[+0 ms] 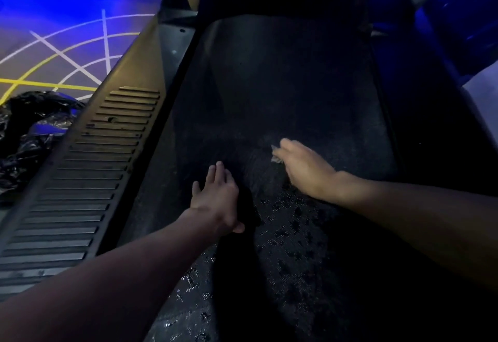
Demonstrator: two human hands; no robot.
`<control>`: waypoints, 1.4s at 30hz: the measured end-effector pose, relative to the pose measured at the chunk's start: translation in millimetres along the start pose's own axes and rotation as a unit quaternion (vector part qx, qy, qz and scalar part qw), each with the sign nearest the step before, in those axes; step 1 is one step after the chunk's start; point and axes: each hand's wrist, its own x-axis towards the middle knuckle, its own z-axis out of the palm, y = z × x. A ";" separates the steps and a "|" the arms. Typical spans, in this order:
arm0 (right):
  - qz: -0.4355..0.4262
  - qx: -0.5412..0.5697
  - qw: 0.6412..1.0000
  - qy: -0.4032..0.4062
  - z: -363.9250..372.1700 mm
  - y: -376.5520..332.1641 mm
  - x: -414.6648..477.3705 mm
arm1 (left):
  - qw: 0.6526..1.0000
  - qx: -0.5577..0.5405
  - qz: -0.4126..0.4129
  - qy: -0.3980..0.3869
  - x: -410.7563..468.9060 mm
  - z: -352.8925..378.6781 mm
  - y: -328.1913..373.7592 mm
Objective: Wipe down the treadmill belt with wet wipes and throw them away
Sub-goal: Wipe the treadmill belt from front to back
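Treadmill belt (269,85) | one wipe (276,154) under flat right hand (307,169) | left hand (218,198) flat, empty

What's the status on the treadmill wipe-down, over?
Left hand flat on belt. Right hand pressing wet wipe onto it. Black bag on floor. Nothing blocking.
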 end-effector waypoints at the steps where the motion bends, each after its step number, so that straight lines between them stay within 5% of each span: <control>1: -0.014 -0.008 1.000 -0.010 0.0 -3.5 -5.6 | 1.000 0.004 0.002 0.001 0.0 -0.6 0.3; 5: -0.112 0.026 0.990 -0.086 -5.3 -23.2 -43.7 | 1.000 -0.004 0.000 -0.009 -0.3 -5.3 5.3; 11: 0.045 0.016 0.999 0.015 1.2 9.2 -17.8 | 0.999 0.013 0.001 -0.051 3.3 -7.9 11.8; 17: -0.105 0.055 0.990 -0.078 -6.9 -19.2 -59.6 | 0.994 -0.032 -0.014 -0.101 8.8 -19.8 22.9; 22: 0.029 0.023 0.999 0.005 -4.8 21.1 -38.1 | 0.998 0.002 -0.025 -0.064 2.4 -4.7 29.8; 27: -0.105 0.060 0.991 -0.061 -2.9 -6.6 -81.6 | 0.999 0.030 -0.009 -0.031 5.6 -6.0 47.5; 33: 0.077 0.037 0.995 0.042 -5.9 46.3 -51.1 | 0.995 0.068 0.066 -0.025 5.0 -10.0 49.4; 39: -0.057 0.062 0.995 -0.060 -11.1 18.3 -92.6 | 0.991 0.089 0.065 -0.081 7.6 -13.6 66.4; 42: 0.056 0.059 0.997 0.000 -16.4 56.8 -78.7 | 0.990 0.070 0.049 -0.114 8.5 -19.4 74.6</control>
